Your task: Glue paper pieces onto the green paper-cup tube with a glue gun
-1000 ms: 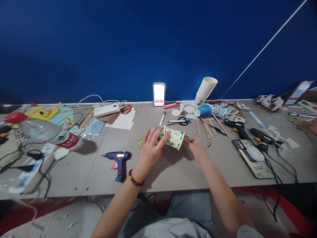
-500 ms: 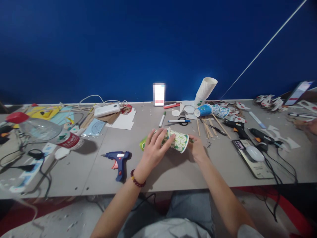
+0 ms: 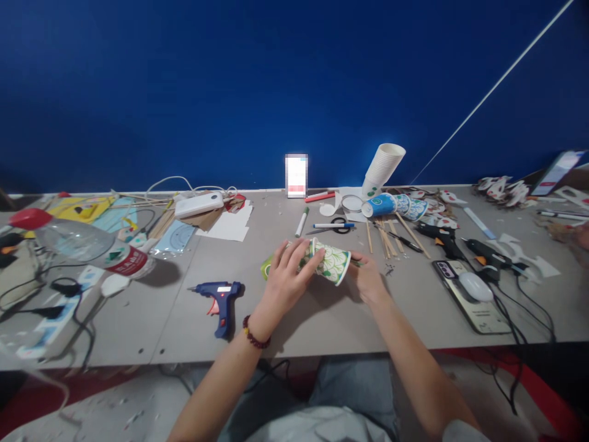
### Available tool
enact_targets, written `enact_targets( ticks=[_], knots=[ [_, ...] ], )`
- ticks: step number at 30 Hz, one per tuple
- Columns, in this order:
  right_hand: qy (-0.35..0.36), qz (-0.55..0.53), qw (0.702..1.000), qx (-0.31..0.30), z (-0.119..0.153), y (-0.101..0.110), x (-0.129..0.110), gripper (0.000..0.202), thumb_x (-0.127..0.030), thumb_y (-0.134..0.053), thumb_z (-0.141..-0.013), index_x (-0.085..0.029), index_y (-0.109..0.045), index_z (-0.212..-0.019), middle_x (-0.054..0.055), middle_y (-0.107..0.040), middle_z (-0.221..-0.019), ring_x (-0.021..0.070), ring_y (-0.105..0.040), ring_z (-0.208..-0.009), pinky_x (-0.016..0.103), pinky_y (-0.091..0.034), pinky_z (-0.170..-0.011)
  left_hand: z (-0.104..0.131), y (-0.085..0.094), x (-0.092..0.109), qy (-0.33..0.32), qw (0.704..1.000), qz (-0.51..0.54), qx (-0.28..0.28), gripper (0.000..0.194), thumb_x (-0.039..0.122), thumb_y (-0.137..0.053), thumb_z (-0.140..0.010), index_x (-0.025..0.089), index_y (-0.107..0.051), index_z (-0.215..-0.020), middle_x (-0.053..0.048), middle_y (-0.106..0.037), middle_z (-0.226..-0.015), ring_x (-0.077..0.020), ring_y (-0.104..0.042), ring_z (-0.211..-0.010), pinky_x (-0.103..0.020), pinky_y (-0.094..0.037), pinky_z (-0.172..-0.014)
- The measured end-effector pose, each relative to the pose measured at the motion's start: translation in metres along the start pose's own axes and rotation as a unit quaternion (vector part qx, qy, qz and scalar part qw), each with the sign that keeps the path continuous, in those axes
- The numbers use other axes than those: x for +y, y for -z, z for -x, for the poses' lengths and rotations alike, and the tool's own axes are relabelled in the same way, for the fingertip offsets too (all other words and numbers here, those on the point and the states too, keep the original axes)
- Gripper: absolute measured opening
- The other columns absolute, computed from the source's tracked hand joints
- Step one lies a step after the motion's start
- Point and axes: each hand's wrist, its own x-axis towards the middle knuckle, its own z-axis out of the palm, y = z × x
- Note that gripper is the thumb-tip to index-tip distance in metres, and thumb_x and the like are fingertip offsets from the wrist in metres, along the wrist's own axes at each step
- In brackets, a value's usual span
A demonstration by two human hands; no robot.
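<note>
My left hand (image 3: 289, 276) is wrapped over a paper cup assembly lying on its side, its fingers across the middle. To the right of those fingers shows a white paper cup (image 3: 332, 265) with a green leaf pattern; a bright green end (image 3: 266, 268) pokes out at the left. Just off the cup's right end is my right hand (image 3: 368, 279), its fingers pinched together. A thin dark greenish bit shows at its fingertips, too small to name. A blue glue gun (image 3: 221, 301) lies on the table left of my left wrist.
Behind the hands lie scissors (image 3: 341, 226), a blue-capped marker (image 3: 327, 225) and a green-capped marker (image 3: 302, 221). Stacked paper cups (image 3: 384, 169), joined blue cups (image 3: 381, 205) and wooden sticks (image 3: 385, 239) are at back right. A phone (image 3: 464, 301) lies right; a plastic bottle (image 3: 110, 250) lies left.
Almost nothing differs. My right hand and the cup have barely shifted; my left hand keeps its place on the cup.
</note>
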Motion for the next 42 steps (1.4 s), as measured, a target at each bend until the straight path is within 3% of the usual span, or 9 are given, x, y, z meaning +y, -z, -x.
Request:
enact_targets(
  ticks=[9,22,25,29,31,33,36,38,42],
  knots=[
    [-0.023,0.009,1.0,0.017,0.0,-0.001,0.001,0.039,-0.036,-0.09,-0.042,-0.018,-0.073,-0.072,0.005,-0.072,-0.066,0.0234,-0.065,-0.06,0.038,-0.054,-0.062,-0.001,0.0,0.0,0.007,1.0,0.005,0.002,0.042,0.016,-0.057,-0.087,0.024,-0.055,-0.128,-0.013,-0.061,-0.127,-0.0241,-0.054,-0.125,-0.044,-0.036,-0.11],
    [-0.035,-0.029,0.999,-0.011,-0.002,0.001,0.001,0.039,-0.036,-0.089,-0.045,-0.018,-0.072,-0.075,0.005,-0.072,-0.065,0.0253,-0.068,-0.064,0.041,-0.055,-0.067,0.0,-0.001,-0.001,0.009,1.0,0.008,-0.012,0.047,0.017,-0.06,-0.085,0.019,-0.052,-0.132,-0.015,-0.061,-0.127,-0.0249,-0.054,-0.124,-0.042,-0.035,-0.11],
    [-0.04,-0.061,0.997,-0.003,-0.005,0.005,0.003,0.042,-0.034,-0.09,-0.042,-0.02,-0.072,-0.077,0.004,-0.074,-0.071,0.0251,-0.07,-0.067,0.041,-0.056,-0.071,-0.002,0.002,-0.003,0.056,0.998,0.005,0.01,0.055,0.035,-0.068,-0.081,0.018,-0.052,-0.131,-0.017,-0.061,-0.126,-0.0293,-0.054,-0.122,-0.046,-0.036,-0.108],
    [-0.055,-0.097,0.994,0.02,-0.009,0.013,0.002,0.043,-0.032,-0.091,-0.039,-0.021,-0.071,-0.076,0.005,-0.076,-0.075,0.0269,-0.071,-0.072,0.043,-0.058,-0.074,-0.003,0.009,-0.009,0.194,0.979,0.061,0.029,0.077,0.058,-0.073,-0.07,0.017,-0.049,-0.131,-0.019,-0.057,-0.127,-0.0335,-0.053,-0.118,-0.05,-0.04,-0.101],
    [-0.048,-0.107,0.993,0.022,-0.011,0.017,0.0,0.043,-0.033,-0.09,-0.038,-0.022,-0.071,-0.075,0.006,-0.076,-0.078,0.0291,-0.072,-0.079,0.044,-0.058,-0.078,-0.002,0.012,-0.013,0.263,0.954,0.135,0.048,0.071,0.054,-0.07,-0.074,0.018,-0.048,-0.131,-0.018,-0.055,-0.128,-0.0317,-0.052,-0.119,-0.049,-0.041,-0.101],
    [-0.039,-0.112,0.993,0.013,-0.012,0.019,-0.003,0.044,-0.034,-0.09,-0.039,-0.022,-0.072,-0.077,0.007,-0.077,-0.083,0.0307,-0.072,-0.087,0.045,-0.057,-0.084,-0.002,0.013,-0.017,0.338,0.906,0.247,0.068,0.059,0.047,-0.064,-0.081,0.02,-0.048,-0.131,-0.015,-0.055,-0.128,-0.0277,-0.055,-0.116,-0.045,-0.042,-0.1],
    [-0.036,-0.113,0.993,-0.008,-0.012,0.02,-0.005,0.042,-0.032,-0.09,-0.041,-0.022,-0.073,-0.079,0.007,-0.077,-0.084,0.0313,-0.071,-0.092,0.045,-0.055,-0.09,-0.002,0.011,-0.02,0.444,0.782,0.434,0.059,0.048,0.045,-0.061,-0.084,0.021,-0.053,-0.126,-0.011,-0.061,-0.12,-0.0228,-0.06,-0.107,-0.036,-0.048,-0.09],
    [-0.036,-0.112,0.993,-0.015,-0.011,0.02,-0.006,0.04,-0.03,-0.089,-0.043,-0.022,-0.074,-0.08,0.007,-0.078,-0.084,0.0315,-0.071,-0.094,0.046,-0.054,-0.092,-0.003,0.01,-0.021,0.489,0.71,0.505,0.047,0.043,0.045,-0.064,-0.081,0.02,-0.06,-0.117,-0.009,-0.064,-0.112,-0.0204,-0.062,-0.098,-0.03,-0.049,-0.081],
    [-0.031,-0.094,0.995,-0.018,-0.011,0.022,-0.005,0.041,-0.029,-0.088,-0.046,-0.023,-0.073,-0.084,0.006,-0.077,-0.089,0.031,-0.07,-0.1,0.045,-0.055,-0.092,-0.005,0.011,-0.021,0.54,0.64,0.545,0.04,0.038,0.041,-0.071,-0.074,0.02,-0.066,-0.105,-0.004,-0.067,-0.101,-0.0151,-0.061,-0.084,-0.024,-0.047,-0.071]
  ],
)
